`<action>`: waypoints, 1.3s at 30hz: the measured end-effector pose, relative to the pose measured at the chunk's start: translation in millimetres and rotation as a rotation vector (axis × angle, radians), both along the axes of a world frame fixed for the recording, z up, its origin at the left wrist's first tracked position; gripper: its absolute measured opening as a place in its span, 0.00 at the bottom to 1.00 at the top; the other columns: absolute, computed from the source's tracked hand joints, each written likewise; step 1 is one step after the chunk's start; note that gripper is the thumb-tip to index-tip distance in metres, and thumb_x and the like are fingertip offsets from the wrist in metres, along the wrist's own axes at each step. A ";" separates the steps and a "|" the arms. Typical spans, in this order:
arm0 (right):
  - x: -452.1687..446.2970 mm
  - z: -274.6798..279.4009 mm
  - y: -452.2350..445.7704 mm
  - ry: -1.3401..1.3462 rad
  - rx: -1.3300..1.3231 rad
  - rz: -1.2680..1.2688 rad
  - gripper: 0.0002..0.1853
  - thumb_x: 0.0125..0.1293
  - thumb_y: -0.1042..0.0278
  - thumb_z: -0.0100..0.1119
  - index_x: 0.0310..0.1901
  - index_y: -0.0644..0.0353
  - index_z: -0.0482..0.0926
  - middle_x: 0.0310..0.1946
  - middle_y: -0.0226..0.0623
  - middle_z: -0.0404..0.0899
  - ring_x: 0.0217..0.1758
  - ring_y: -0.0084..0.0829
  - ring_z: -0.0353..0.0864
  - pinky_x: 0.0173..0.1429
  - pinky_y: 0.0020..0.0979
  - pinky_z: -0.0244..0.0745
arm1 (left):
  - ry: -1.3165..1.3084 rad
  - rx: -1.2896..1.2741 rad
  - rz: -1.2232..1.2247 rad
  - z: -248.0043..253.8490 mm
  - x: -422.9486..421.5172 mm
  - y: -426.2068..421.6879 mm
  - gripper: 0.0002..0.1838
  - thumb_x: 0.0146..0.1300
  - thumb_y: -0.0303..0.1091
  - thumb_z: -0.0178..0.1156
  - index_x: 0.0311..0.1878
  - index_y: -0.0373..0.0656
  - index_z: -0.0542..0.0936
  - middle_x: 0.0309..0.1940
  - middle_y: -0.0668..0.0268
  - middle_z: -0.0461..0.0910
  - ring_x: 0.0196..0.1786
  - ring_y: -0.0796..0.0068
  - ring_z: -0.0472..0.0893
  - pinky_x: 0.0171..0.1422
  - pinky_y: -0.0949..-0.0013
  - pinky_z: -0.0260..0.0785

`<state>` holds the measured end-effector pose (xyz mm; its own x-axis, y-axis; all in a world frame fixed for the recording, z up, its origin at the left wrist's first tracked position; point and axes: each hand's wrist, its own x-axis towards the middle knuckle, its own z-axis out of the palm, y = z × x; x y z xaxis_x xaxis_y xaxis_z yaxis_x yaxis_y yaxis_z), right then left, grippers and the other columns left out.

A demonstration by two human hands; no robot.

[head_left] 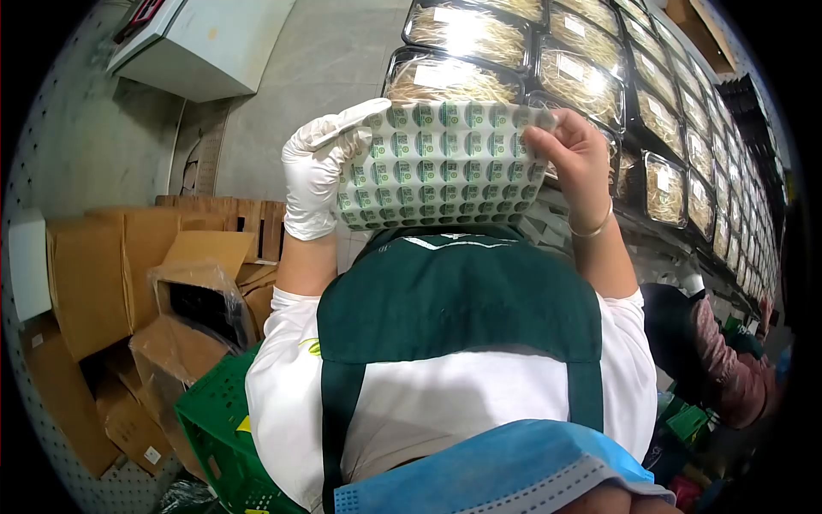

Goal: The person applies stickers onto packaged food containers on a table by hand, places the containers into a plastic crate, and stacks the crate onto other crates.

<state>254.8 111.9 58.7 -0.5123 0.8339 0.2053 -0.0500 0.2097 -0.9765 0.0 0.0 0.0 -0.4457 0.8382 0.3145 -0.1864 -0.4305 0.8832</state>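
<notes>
A sheet of small round green-and-white stickers is stretched between my two hands in front of my dark green apron. My left hand, in a white glove, pinches the sheet's left edge, thumb and fingers pressed together near its upper corner. Bare, with a bracelet at the wrist, my right hand grips the upper right corner between thumb and fingers. Just beyond the sheet's top edge lies a black tray of pale sprout-like strands under clear film, with a white label on it.
Rows of similar packed trays run along the right side. Cardboard boxes and a green plastic crate stand on the left, below a white cabinet. Another person is at the right.
</notes>
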 end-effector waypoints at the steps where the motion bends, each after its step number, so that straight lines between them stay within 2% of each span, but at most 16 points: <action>1: 1.6 -1.1 1.4 -0.047 0.011 0.000 0.08 0.56 0.70 0.59 0.29 0.64 0.71 0.16 0.28 0.73 0.16 0.13 0.68 0.20 0.12 0.58 | 0.005 0.040 0.035 7.4 3.2 -2.9 0.08 0.50 0.24 0.62 0.36 0.35 0.78 0.33 0.60 0.80 0.34 0.73 0.78 0.41 0.76 0.71; 3: -2.3 10.6 -5.3 -0.140 -0.032 0.012 0.12 0.57 0.68 0.59 0.21 0.60 0.69 0.11 0.22 0.66 0.13 0.09 0.60 0.16 0.14 0.51 | 0.013 0.076 0.081 20.2 5.9 -5.9 0.07 0.48 0.25 0.63 0.32 0.36 0.78 0.30 0.63 0.80 0.32 0.76 0.78 0.39 0.77 0.71; 5: 3.8 8.0 1.2 -0.183 -0.079 0.062 0.14 0.57 0.66 0.59 0.19 0.61 0.68 0.11 0.22 0.67 0.14 0.11 0.62 0.16 0.16 0.54 | -0.200 -0.006 0.047 27.4 9.3 -10.3 0.05 0.47 0.24 0.65 0.28 0.37 0.80 0.24 0.67 0.79 0.27 0.81 0.76 0.33 0.79 0.68; 6: 5.2 9.9 11.1 -0.191 -0.066 0.070 0.14 0.57 0.66 0.59 0.19 0.61 0.68 0.11 0.22 0.67 0.14 0.11 0.62 0.16 0.16 0.54 | -0.159 -0.045 0.107 23.9 10.2 -4.8 0.05 0.46 0.25 0.66 0.28 0.37 0.80 0.23 0.68 0.79 0.26 0.83 0.75 0.32 0.80 0.67; 8: 0.9 14.0 27.9 -0.411 0.250 0.127 0.15 0.56 0.62 0.59 0.19 0.62 0.70 0.10 0.24 0.67 0.15 0.14 0.65 0.18 0.17 0.58 | -0.125 -0.062 0.122 24.3 12.8 -1.5 0.06 0.45 0.25 0.66 0.27 0.37 0.80 0.22 0.68 0.79 0.25 0.83 0.75 0.31 0.80 0.66; 9: 0.8 20.0 34.5 -0.772 0.536 0.030 0.13 0.55 0.59 0.60 0.30 0.61 0.74 0.17 0.31 0.73 0.22 0.22 0.72 0.26 0.23 0.66 | -0.079 -0.087 0.132 25.8 11.5 -2.1 0.06 0.45 0.26 0.67 0.27 0.37 0.80 0.22 0.68 0.79 0.25 0.83 0.75 0.30 0.81 0.66; 11: -14.6 27.0 32.2 -0.453 1.157 -0.049 0.16 0.53 0.60 0.61 0.41 0.57 0.73 0.31 0.35 0.75 0.34 0.30 0.74 0.37 0.28 0.69 | -0.027 -0.115 0.132 28.0 6.4 -4.2 0.05 0.45 0.26 0.67 0.25 0.37 0.79 0.20 0.69 0.78 0.24 0.84 0.74 0.29 0.81 0.65; 13: -27.9 42.8 23.2 -0.534 1.369 0.104 0.20 0.51 0.64 0.61 0.46 0.54 0.69 0.41 0.34 0.72 0.42 0.34 0.71 0.44 0.32 0.68 | -0.035 -0.168 0.070 37.2 11.3 -4.9 0.06 0.45 0.25 0.67 0.25 0.37 0.79 0.20 0.70 0.77 0.23 0.85 0.73 0.29 0.81 0.64; 17: -33.5 28.6 27.1 -0.561 1.334 0.204 0.12 0.54 0.68 0.55 0.41 0.54 0.71 0.32 0.33 0.70 0.35 0.33 0.72 0.38 0.30 0.69 | -0.089 -0.168 0.079 23.6 9.8 1.6 0.05 0.46 0.23 0.66 0.27 0.36 0.79 0.22 0.69 0.78 0.24 0.84 0.74 0.30 0.80 0.65; 19: -30.7 25.2 19.3 -0.599 1.270 0.160 0.08 0.53 0.69 0.54 0.37 0.53 0.72 0.28 0.29 0.69 0.31 0.30 0.72 0.29 0.26 0.69 | -0.156 -0.176 0.036 22.5 10.6 3.8 0.04 0.46 0.23 0.65 0.26 0.37 0.78 0.22 0.68 0.78 0.25 0.83 0.75 0.30 0.80 0.67; 27: -33.4 -0.5 27.4 -0.407 1.571 -0.077 0.11 0.42 0.71 0.54 0.33 0.54 0.73 0.27 0.26 0.70 0.29 0.24 0.70 0.28 0.23 0.67 | -0.409 -0.257 -0.089 18.0 16.6 15.9 0.02 0.50 0.22 0.61 0.29 0.37 0.77 0.25 0.66 0.78 0.26 0.80 0.76 0.30 0.78 0.70; 33: -19.9 -0.7 43.7 -0.411 1.475 -0.029 0.10 0.43 0.71 0.54 0.31 0.54 0.74 0.28 0.26 0.72 0.28 0.24 0.71 0.26 0.23 0.67 | -0.445 -0.322 -0.115 18.6 24.4 32.5 0.02 0.54 0.24 0.58 0.30 0.36 0.76 0.27 0.65 0.78 0.29 0.78 0.78 0.33 0.76 0.71; 35: -19.7 4.5 34.5 -0.325 1.420 0.073 0.12 0.43 0.76 0.57 0.33 0.56 0.76 0.28 0.30 0.75 0.27 0.27 0.73 0.29 0.25 0.70 | -0.450 -0.292 -0.145 10.4 15.6 23.1 0.03 0.54 0.24 0.57 0.31 0.35 0.76 0.28 0.64 0.78 0.30 0.77 0.78 0.34 0.76 0.72; 37: -4.8 10.7 73.6 -0.270 1.253 -0.083 0.10 0.49 0.79 0.53 0.35 0.60 0.78 0.29 0.37 0.78 0.30 0.27 0.77 0.34 0.25 0.73 | -0.485 -0.293 -0.048 8.4 13.6 28.0 0.04 0.54 0.24 0.56 0.33 0.34 0.75 0.30 0.62 0.78 0.30 0.76 0.78 0.34 0.76 0.72; 38: 6.8 28.8 94.1 -0.402 0.786 -0.332 0.08 0.55 0.73 0.54 0.36 0.62 0.78 0.30 0.37 0.79 0.33 0.25 0.77 0.36 0.24 0.73 | -0.452 -0.239 -0.010 9.5 14.6 28.3 0.05 0.54 0.23 0.56 0.35 0.33 0.75 0.30 0.62 0.78 0.30 0.76 0.78 0.33 0.76 0.72; 39: 21.1 39.4 138.6 -0.246 0.446 -0.385 0.12 0.56 0.64 0.57 0.37 0.63 0.77 0.32 0.35 0.79 0.34 0.23 0.76 0.37 0.22 0.71 | -0.429 -0.268 0.010 13.8 13.6 26.6 0.04 0.54 0.23 0.56 0.33 0.33 0.75 0.30 0.62 0.78 0.30 0.76 0.78 0.34 0.76 0.72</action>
